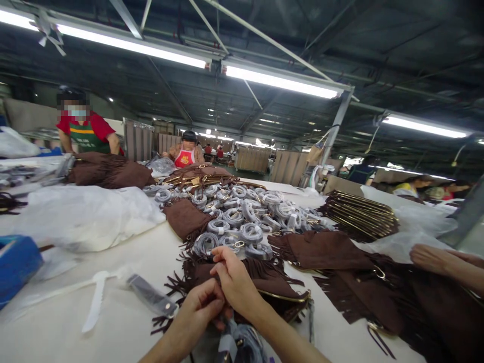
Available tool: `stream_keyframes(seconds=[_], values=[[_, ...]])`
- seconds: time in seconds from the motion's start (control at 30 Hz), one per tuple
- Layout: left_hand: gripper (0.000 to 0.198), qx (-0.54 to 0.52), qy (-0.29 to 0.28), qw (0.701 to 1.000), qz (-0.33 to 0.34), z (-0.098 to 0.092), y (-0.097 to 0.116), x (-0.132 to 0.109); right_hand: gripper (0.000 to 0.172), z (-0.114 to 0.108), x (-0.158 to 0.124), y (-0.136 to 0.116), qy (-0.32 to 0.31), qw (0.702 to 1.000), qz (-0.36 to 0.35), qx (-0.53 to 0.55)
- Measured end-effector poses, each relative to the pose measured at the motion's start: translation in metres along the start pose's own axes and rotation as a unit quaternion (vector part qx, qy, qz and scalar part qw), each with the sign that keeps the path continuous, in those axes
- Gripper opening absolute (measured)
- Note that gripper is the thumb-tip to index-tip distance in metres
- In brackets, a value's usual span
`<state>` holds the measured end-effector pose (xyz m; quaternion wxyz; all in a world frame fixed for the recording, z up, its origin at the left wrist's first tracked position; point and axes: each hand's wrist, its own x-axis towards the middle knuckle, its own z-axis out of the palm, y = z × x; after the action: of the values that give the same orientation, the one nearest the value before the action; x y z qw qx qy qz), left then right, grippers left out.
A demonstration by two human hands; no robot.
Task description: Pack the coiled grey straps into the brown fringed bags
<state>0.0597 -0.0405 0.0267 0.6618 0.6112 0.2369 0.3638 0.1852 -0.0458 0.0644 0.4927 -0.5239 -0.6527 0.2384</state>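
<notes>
Holding fingers narrow, left hand and right hand sit above the near fringed bag. Grip contents cannot be determined.

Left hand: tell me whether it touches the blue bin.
No, the left hand is beside the right hand, away from the bin.

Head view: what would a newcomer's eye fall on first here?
Probably the heap of coiled gray straps across the middle of the table. Next, the left hand and right hand, close together over a fringed brown bag in the near middle. The blue bin at the left edge also stands out by its color.
</notes>
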Motion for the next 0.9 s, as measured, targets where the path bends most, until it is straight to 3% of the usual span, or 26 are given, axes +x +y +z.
stream_keyframes(seconds=[0.1, 0.17, 0.27, 0.43, 0.57, 0.7, 0.9], values=[[0.026, -0.006, 0.025, 1.0, -0.011, -0.001, -0.003, 0.001, 0.018, -0.01, 0.006, 0.0, -0.043, 0.982, 0.119, 0.139], [0.025, -0.006, 0.043, 0.999, -0.019, -0.004, -0.006, 0.003, 0.028, -0.021, 0.005, 0.006, 0.006, 0.957, 0.187, 0.222], [0.024, -0.011, 0.056, 0.998, -0.022, -0.006, -0.009, 0.003, 0.039, -0.035, -0.005, 0.016, 0.071, 0.932, 0.227, 0.275], [0.022, 0.005, 0.05, 0.999, -0.015, -0.005, -0.007, 0.002, 0.039, -0.031, -0.022, 0.013, -0.001, 0.911, 0.227, 0.345], [0.028, 0.011, 0.045, 0.999, -0.01, -0.003, -0.009, 0.002, 0.048, -0.02, -0.019, -0.001, -0.028, 0.922, 0.188, 0.339], [0.027, 0.002, 0.041, 0.999, -0.01, -0.002, -0.009, 0.002, 0.049, -0.017, -0.012, -0.007, -0.02, 0.928, 0.198, 0.315], [0.029, 0.018, 0.111, 0.994, -0.011, -0.007, 0.003, -0.001, 0.046, -0.02, -0.02, 0.0, -0.026, 0.931, 0.206, 0.301]])
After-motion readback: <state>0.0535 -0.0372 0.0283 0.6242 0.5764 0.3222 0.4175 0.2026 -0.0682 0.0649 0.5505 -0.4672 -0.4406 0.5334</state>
